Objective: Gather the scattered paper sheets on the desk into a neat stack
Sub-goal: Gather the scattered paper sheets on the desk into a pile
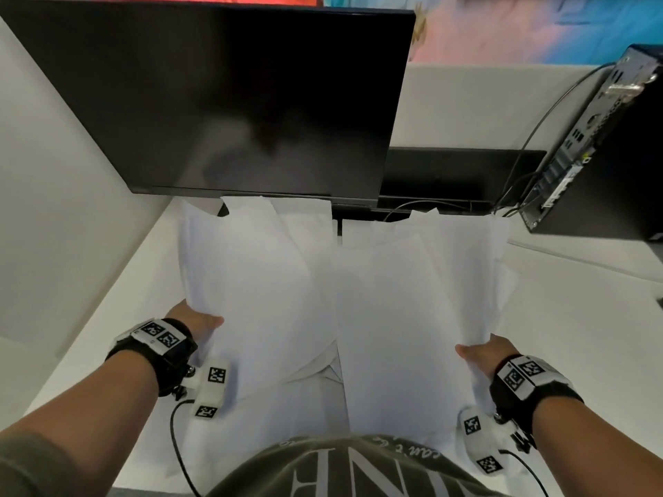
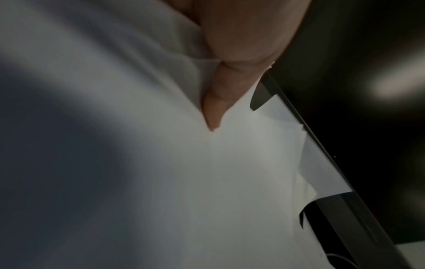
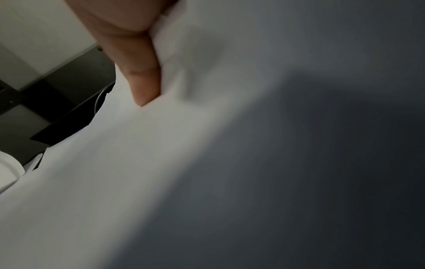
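My left hand [image 1: 195, 322] grips the near edge of the left bundle of paper sheets [image 1: 251, 281], with the thumb on top and the other fingers hidden under the paper. In the left wrist view the thumb [image 2: 214, 109] presses down on the top sheet. My right hand [image 1: 482, 355] holds the right bundle [image 1: 412, 299] in the same way, thumb above and the remaining fingers out of sight below. Both bundles are raised from the white bench [image 1: 574, 335] and they lean toward each other, so that their inner edges overlap in the middle, just in front of my body. Their far edges reach up to the lower border of the dark monitor [image 1: 233, 102]. More sheets seem to lie flat under them near my shirt [image 1: 341, 471], but I cannot tell how many.

I judge that the gathering step is in hand: the sheets are collected in two groups but not yet joined. The next move, I think, calls for sliding one bundle over the other, then standing the whole pack on its edge and tapping it on the bench to align the borders. The grip must remain firm, because loose sheets slide out easily.
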### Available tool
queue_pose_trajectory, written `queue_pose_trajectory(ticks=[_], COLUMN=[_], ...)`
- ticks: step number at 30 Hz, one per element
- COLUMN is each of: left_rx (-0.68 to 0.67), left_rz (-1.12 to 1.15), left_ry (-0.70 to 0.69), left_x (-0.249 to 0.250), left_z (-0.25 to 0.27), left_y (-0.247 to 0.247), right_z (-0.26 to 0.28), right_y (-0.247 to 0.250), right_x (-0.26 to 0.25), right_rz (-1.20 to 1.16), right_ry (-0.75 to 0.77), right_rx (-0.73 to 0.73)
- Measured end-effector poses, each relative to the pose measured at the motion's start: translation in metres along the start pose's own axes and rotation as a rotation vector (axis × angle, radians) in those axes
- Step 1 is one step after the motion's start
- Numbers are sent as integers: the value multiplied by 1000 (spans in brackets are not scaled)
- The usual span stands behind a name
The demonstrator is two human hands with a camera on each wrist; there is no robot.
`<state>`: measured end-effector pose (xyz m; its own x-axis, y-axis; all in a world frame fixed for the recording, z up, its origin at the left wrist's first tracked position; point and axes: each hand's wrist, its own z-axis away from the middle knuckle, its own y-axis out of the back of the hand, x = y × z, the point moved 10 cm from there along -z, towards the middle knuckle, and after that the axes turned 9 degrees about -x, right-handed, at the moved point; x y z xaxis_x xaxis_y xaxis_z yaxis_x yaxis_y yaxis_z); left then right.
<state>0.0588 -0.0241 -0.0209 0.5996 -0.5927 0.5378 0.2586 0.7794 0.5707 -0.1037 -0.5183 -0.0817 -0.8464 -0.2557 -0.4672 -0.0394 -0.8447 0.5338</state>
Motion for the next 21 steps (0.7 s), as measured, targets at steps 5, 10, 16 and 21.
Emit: queue_pose_trajectory(ticks=[5, 10, 16, 21], left_rx=[36, -56, -287, -348], left_rz=[164, 450, 555, 528], left_ry=[-44, -104, -114, -148], left_x=[-7, -24, -5, 6], left_z=[-13, -29, 6, 15], left_y=[15, 37, 22, -30], right_z=[-3, -6, -9, -9], right_y=[-1, 0, -1, -1], right_x=[2, 3, 4, 5], right_rz=[-23, -73, -78, -84], right_ry=[-5, 13, 19, 6], right_rx=[-2, -1, 2, 2])
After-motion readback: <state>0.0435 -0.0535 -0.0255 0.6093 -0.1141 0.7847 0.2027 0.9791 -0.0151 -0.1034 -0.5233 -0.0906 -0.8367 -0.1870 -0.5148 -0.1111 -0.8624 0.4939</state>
